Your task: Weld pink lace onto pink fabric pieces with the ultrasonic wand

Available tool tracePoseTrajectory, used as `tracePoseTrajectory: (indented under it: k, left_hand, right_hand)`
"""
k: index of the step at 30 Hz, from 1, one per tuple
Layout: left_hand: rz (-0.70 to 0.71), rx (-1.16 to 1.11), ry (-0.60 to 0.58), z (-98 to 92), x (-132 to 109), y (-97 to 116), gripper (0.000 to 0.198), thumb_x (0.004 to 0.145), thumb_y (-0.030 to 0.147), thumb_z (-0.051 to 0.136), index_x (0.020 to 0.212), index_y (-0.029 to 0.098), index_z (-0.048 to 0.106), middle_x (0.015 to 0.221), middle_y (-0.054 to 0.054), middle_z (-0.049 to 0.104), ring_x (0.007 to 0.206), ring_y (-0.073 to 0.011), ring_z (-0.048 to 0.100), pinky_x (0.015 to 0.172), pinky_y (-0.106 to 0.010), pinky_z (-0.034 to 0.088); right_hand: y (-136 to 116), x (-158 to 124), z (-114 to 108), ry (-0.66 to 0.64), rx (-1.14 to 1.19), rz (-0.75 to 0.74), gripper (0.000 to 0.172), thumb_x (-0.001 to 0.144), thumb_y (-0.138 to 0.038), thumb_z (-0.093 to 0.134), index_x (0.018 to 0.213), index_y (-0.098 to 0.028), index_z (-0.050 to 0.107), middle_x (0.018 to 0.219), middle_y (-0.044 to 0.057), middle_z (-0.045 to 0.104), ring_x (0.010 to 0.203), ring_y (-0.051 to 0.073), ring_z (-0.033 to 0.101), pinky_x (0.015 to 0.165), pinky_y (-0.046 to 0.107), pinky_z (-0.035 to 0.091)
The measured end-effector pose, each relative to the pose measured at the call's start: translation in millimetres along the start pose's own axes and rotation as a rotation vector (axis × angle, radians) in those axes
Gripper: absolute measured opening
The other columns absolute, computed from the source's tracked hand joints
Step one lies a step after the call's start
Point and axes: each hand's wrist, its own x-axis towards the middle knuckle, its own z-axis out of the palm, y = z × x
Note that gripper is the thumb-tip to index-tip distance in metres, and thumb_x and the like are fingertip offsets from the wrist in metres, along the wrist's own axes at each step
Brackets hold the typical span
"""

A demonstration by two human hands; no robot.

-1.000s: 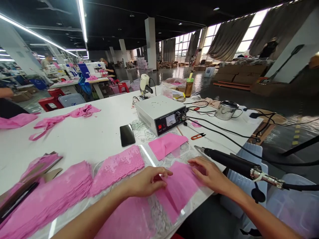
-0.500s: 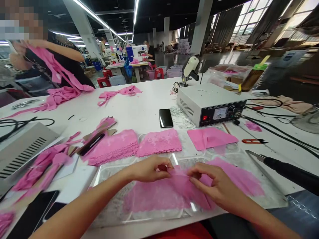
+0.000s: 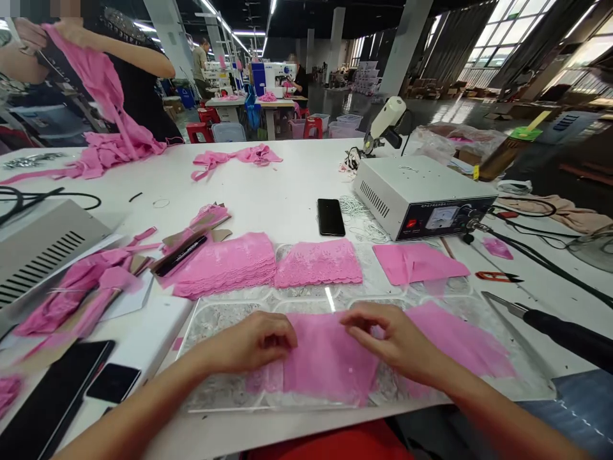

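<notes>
Mesh point(image 3: 330, 367) lies on the mat point(image 3: 225, 397) before us. Our left hand point(image 3: 261, 338) curls at its left edge, and our right hand point(image 3: 387, 335) bends over its upper right; whether either pinches it, we cannot tell. Beyond, the box point(image 3: 426, 182) bears a line of lettering too small for us to read.

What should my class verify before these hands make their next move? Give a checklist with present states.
1. Left hand at the middle pink panel's left edge: ok.
2. Right hand at the panel's upper right: ok.
3. Panel gripped firmly: cannot tell.
4. Only one pink piece on the clear mat: not ok; another sheer piece lies to the right.
5. Black-handled tool apart from both hands: ok.
</notes>
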Motion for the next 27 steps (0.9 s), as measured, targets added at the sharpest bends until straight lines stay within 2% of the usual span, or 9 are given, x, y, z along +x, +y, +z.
tracePoseTrajectory:
  k: [4,9,11,14,17,22,27]
  left_hand:
    - [0.023,0.030,-0.037,1.4,-7.0,5.8,0.029,0.082,0.008,0.056,0.104,0.022,0.070,0.110,-0.005,0.063,0.091,-0.0154,0.062,0.078,-0.023,0.048]
    - [-0.006,0.206,-0.069,7.0,-7.1,12.3,0.037,0.082,0.011,0.061,0.116,0.024,0.067,0.115,-0.006,0.060,0.092,-0.0177,0.063,0.081,-0.026,0.049]
    - [-0.007,0.241,-0.081,11.2,-2.8,11.7,0.031,0.083,0.012,0.062,0.112,0.023,0.067,0.113,-0.006,0.060,0.092,-0.0186,0.062,0.082,-0.027,0.049]
    - [-0.017,0.264,-0.085,16.7,2.5,9.7,0.014,0.085,0.012,0.059,0.094,0.020,0.066,0.103,-0.004,0.059,0.083,-0.0164,0.060,0.076,-0.025,0.048]
    - [-0.017,0.277,-0.068,20.2,3.4,9.3,0.012,0.087,0.011,0.055,0.083,0.019,0.062,0.097,-0.003,0.057,0.075,-0.0139,0.056,0.069,-0.024,0.044]
    - [-0.002,0.262,-0.033,22.1,-2.5,9.3,0.015,0.092,0.011,0.048,0.080,0.018,0.055,0.095,-0.003,0.056,0.076,-0.0134,0.055,0.068,-0.023,0.042]
    - [-0.004,0.219,-0.012,19.4,-18.3,4.9,0.017,0.097,0.015,0.042,0.082,0.020,0.049,0.093,-0.002,0.058,0.082,-0.0147,0.057,0.072,-0.023,0.042]
  right_hand:
    - [25.4,-37.4,-13.8,-0.003,-0.157,0.012,0.020,0.092,-0.028,0.050,0.083,-0.022,0.067,0.076,0.004,0.068,0.066,0.016,0.062,0.058,0.026,0.051]
    - [35.9,-63.2,-7.0,-0.033,-0.260,-0.084,0.016,0.091,-0.027,0.054,0.097,-0.026,0.069,0.088,0.007,0.071,0.076,0.018,0.068,0.065,0.028,0.057]
    - [40.1,-62.0,-3.0,0.004,-0.289,-0.098,0.015,0.090,-0.028,0.054,0.096,-0.026,0.068,0.087,0.007,0.071,0.074,0.019,0.068,0.063,0.029,0.057]
    - [47.6,-53.0,0.8,0.101,-0.350,-0.076,0.016,0.091,-0.031,0.051,0.093,-0.025,0.066,0.078,0.005,0.069,0.063,0.018,0.065,0.055,0.028,0.055]
    - [53.5,-42.4,2.6,0.176,-0.470,-0.048,0.016,0.090,-0.029,0.048,0.092,-0.024,0.063,0.072,0.003,0.066,0.056,0.017,0.061,0.049,0.027,0.049]
    - [56.0,-33.1,4.5,0.145,-0.593,0.010,0.016,0.087,-0.018,0.044,0.076,-0.023,0.054,0.067,0.002,0.062,0.055,0.017,0.056,0.048,0.027,0.039]
    - [48.0,-22.5,0.0,0.121,-0.573,0.021,0.018,0.087,-0.013,0.042,0.075,-0.022,0.051,0.070,0.002,0.062,0.059,0.017,0.055,0.053,0.028,0.037]
